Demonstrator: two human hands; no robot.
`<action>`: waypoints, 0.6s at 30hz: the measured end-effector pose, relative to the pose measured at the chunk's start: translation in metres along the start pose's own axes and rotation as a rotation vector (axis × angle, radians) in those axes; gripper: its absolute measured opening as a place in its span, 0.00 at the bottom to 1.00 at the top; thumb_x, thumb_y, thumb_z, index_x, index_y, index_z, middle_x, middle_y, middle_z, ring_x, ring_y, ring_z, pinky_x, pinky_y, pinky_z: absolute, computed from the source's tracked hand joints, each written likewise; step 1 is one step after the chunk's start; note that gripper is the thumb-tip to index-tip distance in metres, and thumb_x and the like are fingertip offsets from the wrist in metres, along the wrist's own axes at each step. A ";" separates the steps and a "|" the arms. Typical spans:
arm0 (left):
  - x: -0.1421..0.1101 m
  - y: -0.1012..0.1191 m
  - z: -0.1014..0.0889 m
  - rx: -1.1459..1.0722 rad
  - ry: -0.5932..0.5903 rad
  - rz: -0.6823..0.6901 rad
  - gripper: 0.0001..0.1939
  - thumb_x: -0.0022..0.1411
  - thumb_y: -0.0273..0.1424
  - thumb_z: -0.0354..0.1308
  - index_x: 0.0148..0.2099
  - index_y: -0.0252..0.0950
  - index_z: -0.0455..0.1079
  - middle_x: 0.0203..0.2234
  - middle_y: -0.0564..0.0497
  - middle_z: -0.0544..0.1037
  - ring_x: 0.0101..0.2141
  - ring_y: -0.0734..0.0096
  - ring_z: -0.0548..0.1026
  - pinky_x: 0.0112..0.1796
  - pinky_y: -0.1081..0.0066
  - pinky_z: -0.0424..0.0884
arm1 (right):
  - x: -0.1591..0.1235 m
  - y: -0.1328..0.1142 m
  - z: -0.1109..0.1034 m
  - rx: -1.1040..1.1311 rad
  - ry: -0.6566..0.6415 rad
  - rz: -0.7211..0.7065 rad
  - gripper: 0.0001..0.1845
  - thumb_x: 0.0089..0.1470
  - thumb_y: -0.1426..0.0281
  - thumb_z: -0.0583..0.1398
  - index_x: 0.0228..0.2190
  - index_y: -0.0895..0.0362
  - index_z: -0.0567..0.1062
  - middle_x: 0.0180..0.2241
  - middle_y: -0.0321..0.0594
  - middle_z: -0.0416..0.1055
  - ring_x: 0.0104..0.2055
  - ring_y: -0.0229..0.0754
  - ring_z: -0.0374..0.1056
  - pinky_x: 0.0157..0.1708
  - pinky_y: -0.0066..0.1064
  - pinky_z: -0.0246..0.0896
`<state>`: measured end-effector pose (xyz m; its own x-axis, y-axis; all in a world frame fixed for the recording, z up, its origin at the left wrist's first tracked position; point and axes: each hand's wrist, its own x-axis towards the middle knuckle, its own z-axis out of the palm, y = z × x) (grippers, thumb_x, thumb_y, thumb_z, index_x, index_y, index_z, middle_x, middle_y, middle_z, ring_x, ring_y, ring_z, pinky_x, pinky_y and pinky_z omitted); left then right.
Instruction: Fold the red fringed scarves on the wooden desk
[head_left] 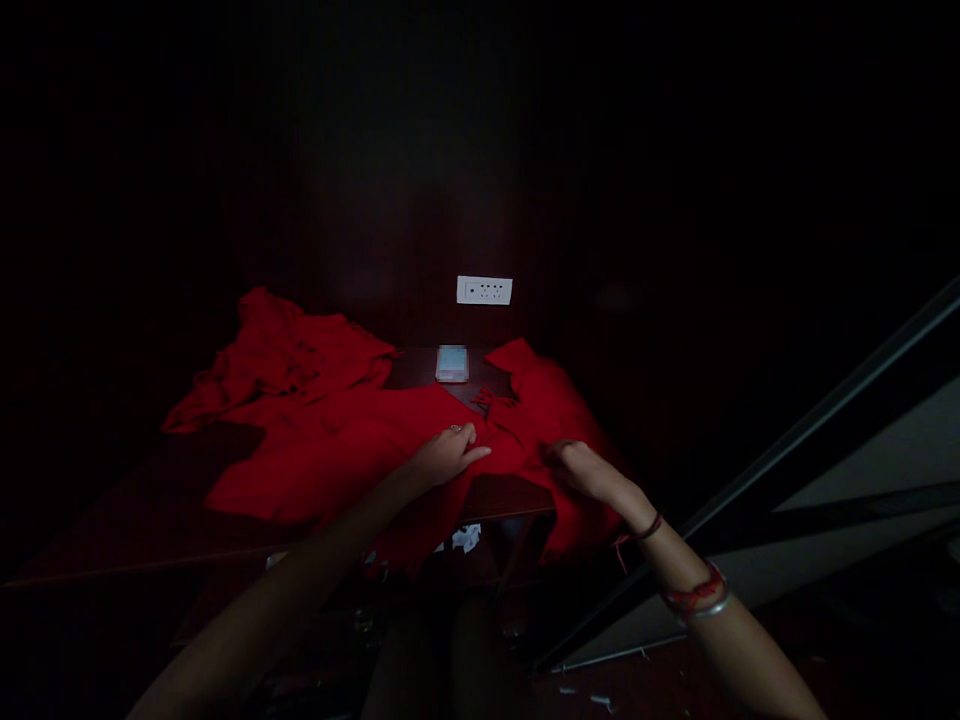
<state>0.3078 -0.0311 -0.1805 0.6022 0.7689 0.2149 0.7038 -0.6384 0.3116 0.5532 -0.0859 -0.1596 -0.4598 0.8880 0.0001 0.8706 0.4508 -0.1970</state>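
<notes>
A red fringed cloth, seemingly a scarf (337,440), lies loosely spread over a dark wooden tabletop, with part of it draping over the front edge. My left hand (444,456) rests on its middle part, thumb stretched out apart from the bent fingers. Farther right, my right hand (585,470) is closed on the red cloth near the table's right end, its fingertips partly hidden. Between the hands the fabric is bunched, and tassels show just beyond. Whether the right-hand portion (551,395) is a separate piece, I cannot tell.
A crumpled red cloth heap (281,350) lies at the back left. Behind the scarf sits a small pale square object (452,363), below a white wall socket (484,290). White crumpled material (466,538) shows beneath the tabletop (150,510). A slanted dark-framed panel (825,400) stands at right.
</notes>
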 end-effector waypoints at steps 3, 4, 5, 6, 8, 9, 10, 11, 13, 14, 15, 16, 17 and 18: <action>0.013 0.008 0.007 0.013 -0.007 -0.142 0.14 0.52 0.41 0.50 0.35 0.36 0.62 0.27 0.47 0.71 0.29 0.65 0.69 0.29 0.69 0.62 | 0.002 0.000 -0.001 -0.094 -0.086 0.041 0.17 0.41 0.71 0.58 0.38 0.59 0.70 0.46 0.48 0.60 0.46 0.47 0.56 0.42 0.34 0.52; 0.017 0.010 0.008 0.019 -0.041 -0.156 0.11 0.50 0.38 0.52 0.32 0.37 0.64 0.25 0.48 0.71 0.28 0.65 0.69 0.28 0.70 0.62 | 0.003 0.001 -0.001 -0.129 -0.074 0.055 0.17 0.40 0.71 0.59 0.37 0.58 0.70 0.47 0.47 0.59 0.47 0.49 0.55 0.43 0.36 0.51; 0.021 0.010 0.007 0.014 -0.055 -0.166 0.07 0.49 0.35 0.54 0.30 0.37 0.65 0.24 0.48 0.71 0.27 0.65 0.69 0.27 0.70 0.62 | 0.005 0.001 -0.002 -0.153 -0.038 0.066 0.14 0.41 0.73 0.58 0.35 0.58 0.71 0.45 0.47 0.60 0.46 0.49 0.55 0.43 0.37 0.50; 0.025 0.010 0.003 0.000 -0.045 -0.178 0.03 0.48 0.32 0.54 0.27 0.38 0.65 0.22 0.49 0.71 0.26 0.67 0.69 0.26 0.71 0.61 | 0.007 0.002 -0.004 -0.155 0.018 0.071 0.10 0.43 0.74 0.56 0.32 0.58 0.71 0.42 0.46 0.63 0.45 0.47 0.57 0.42 0.37 0.50; 0.034 0.004 -0.015 -0.038 0.052 -0.225 0.03 0.50 0.28 0.52 0.27 0.38 0.66 0.22 0.50 0.71 0.25 0.69 0.68 0.26 0.72 0.61 | 0.011 0.004 -0.013 -0.081 0.211 0.076 0.08 0.48 0.75 0.51 0.30 0.59 0.70 0.34 0.44 0.67 0.39 0.43 0.61 0.39 0.34 0.52; 0.040 -0.001 -0.027 -0.050 0.121 -0.256 0.05 0.51 0.28 0.50 0.30 0.37 0.67 0.23 0.50 0.71 0.26 0.69 0.68 0.26 0.73 0.61 | 0.012 0.004 -0.020 -0.013 0.347 0.082 0.08 0.49 0.74 0.50 0.31 0.59 0.69 0.32 0.43 0.67 0.36 0.41 0.62 0.38 0.32 0.53; 0.046 -0.005 -0.041 -0.047 0.192 -0.294 0.07 0.53 0.28 0.48 0.33 0.36 0.67 0.24 0.49 0.71 0.27 0.69 0.68 0.28 0.72 0.61 | 0.013 0.003 -0.028 0.060 0.506 0.087 0.09 0.51 0.73 0.49 0.32 0.59 0.67 0.30 0.42 0.67 0.34 0.39 0.62 0.36 0.30 0.54; 0.051 -0.010 -0.055 -0.037 0.269 -0.327 0.09 0.55 0.28 0.46 0.37 0.34 0.66 0.26 0.47 0.71 0.28 0.68 0.68 0.29 0.72 0.62 | 0.013 0.001 -0.037 0.125 0.670 0.086 0.09 0.52 0.71 0.48 0.33 0.59 0.66 0.31 0.41 0.66 0.34 0.39 0.62 0.35 0.29 0.55; 0.061 -0.014 -0.078 0.006 0.464 -0.324 0.11 0.55 0.27 0.44 0.39 0.33 0.65 0.29 0.46 0.70 0.32 0.67 0.67 0.34 0.70 0.62 | 0.014 -0.006 -0.055 0.197 0.915 0.029 0.09 0.53 0.69 0.47 0.33 0.58 0.65 0.31 0.41 0.65 0.34 0.38 0.61 0.35 0.28 0.55; 0.064 -0.014 -0.084 0.018 0.534 -0.277 0.12 0.55 0.26 0.44 0.40 0.34 0.65 0.30 0.47 0.70 0.34 0.67 0.67 0.36 0.70 0.61 | 0.015 -0.010 -0.062 0.199 0.958 -0.024 0.09 0.54 0.69 0.46 0.33 0.58 0.65 0.31 0.40 0.64 0.34 0.38 0.61 0.35 0.28 0.55; 0.066 -0.011 -0.086 0.021 0.571 -0.213 0.12 0.55 0.25 0.44 0.40 0.34 0.65 0.30 0.47 0.69 0.35 0.67 0.66 0.37 0.70 0.61 | 0.016 -0.016 -0.068 0.181 0.950 -0.084 0.09 0.54 0.69 0.46 0.32 0.57 0.65 0.31 0.40 0.63 0.34 0.37 0.60 0.34 0.27 0.55; 0.067 -0.007 -0.083 0.011 0.566 -0.141 0.12 0.54 0.24 0.45 0.39 0.35 0.66 0.31 0.48 0.69 0.36 0.68 0.66 0.39 0.70 0.60 | 0.017 -0.021 -0.071 0.151 0.894 -0.145 0.10 0.54 0.69 0.47 0.32 0.57 0.65 0.30 0.39 0.63 0.33 0.37 0.60 0.34 0.27 0.55; 0.066 -0.002 -0.077 -0.014 0.513 -0.073 0.12 0.54 0.23 0.45 0.39 0.35 0.66 0.31 0.48 0.69 0.36 0.68 0.66 0.39 0.71 0.60 | 0.019 -0.026 -0.073 0.113 0.809 -0.198 0.10 0.54 0.69 0.47 0.32 0.57 0.66 0.30 0.39 0.62 0.32 0.37 0.60 0.33 0.27 0.55; 0.064 0.003 -0.069 -0.049 0.430 -0.012 0.12 0.53 0.23 0.45 0.39 0.35 0.66 0.31 0.49 0.69 0.36 0.69 0.66 0.39 0.71 0.60 | 0.022 -0.029 -0.072 0.074 0.713 -0.238 0.10 0.54 0.69 0.47 0.32 0.57 0.66 0.29 0.39 0.62 0.31 0.36 0.59 0.33 0.27 0.55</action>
<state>0.3223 0.0189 -0.1025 0.3750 0.7281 0.5737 0.6847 -0.6348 0.3581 0.5300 -0.0731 -0.0835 -0.3872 0.6222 0.6804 0.7366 0.6526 -0.1777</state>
